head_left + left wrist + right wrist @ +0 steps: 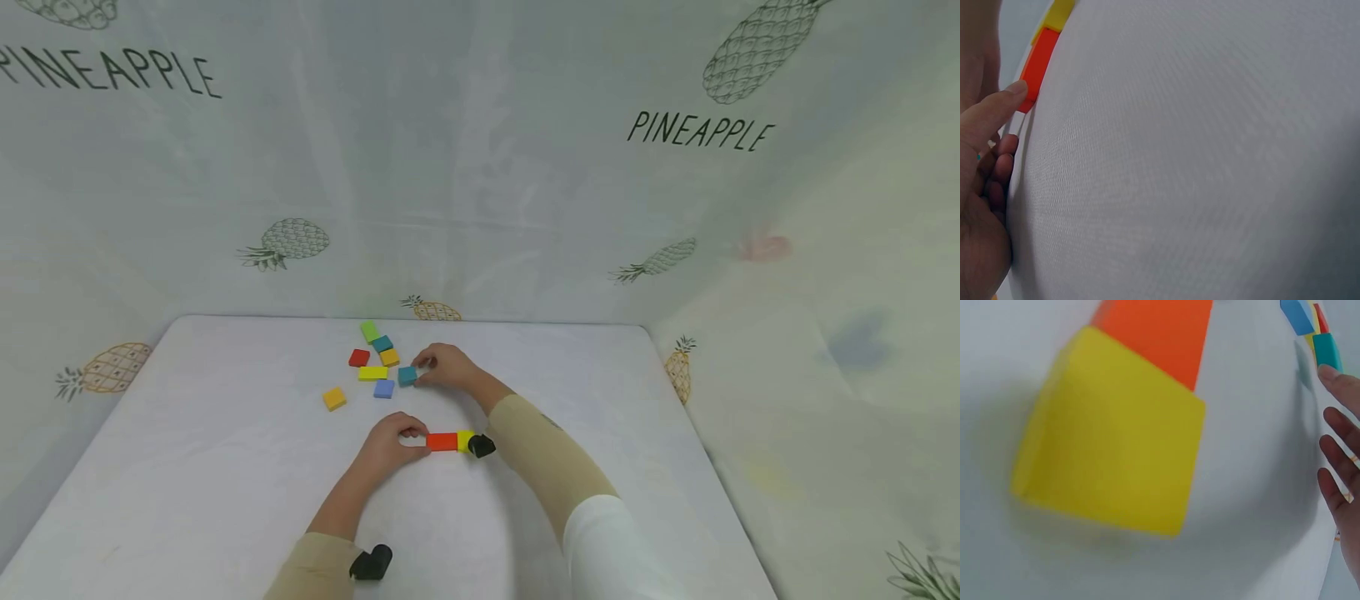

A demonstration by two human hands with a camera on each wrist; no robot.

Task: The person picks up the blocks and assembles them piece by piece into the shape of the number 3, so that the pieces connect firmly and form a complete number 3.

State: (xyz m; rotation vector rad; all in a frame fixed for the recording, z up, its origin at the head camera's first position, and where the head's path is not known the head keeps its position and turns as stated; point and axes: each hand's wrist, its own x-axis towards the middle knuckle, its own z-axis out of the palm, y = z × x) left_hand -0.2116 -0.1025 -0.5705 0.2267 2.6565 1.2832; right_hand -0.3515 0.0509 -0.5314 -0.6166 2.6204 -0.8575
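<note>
My left hand [392, 443] pinches the left end of an orange-red rectangular block [442, 442] between thumb and finger. End to end with that block lies a yellow block [464, 441], partly covered by the black strap piece on my right wrist in the head view. Farther out, my right hand [448, 367] holds a teal block [407, 376] at its right side. In the right wrist view the thumb [1330, 374] lies against the teal block, and the other fingers are spread. The left thumb [1015, 89] presses the orange-red block in the left wrist view.
Left of the teal block lie a blue block [384, 389], a long yellow block [372, 374], a red block [359, 357] and an orange block [389, 357]. Behind them are another teal block [382, 343] and a green one [370, 332]. Another orange block [334, 399] sits apart, on the white table [210, 467].
</note>
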